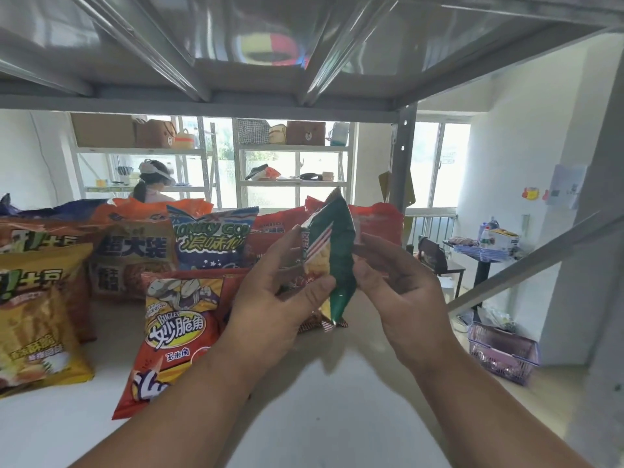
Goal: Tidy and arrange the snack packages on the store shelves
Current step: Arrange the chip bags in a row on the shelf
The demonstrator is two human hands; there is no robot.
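Nine or so snack bags — two hands.

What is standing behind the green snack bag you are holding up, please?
Behind the green snack bag, gripped by the left hand and right hand, stands a red package at the shelf's back. Its middle is covered, so its print is unreadable.
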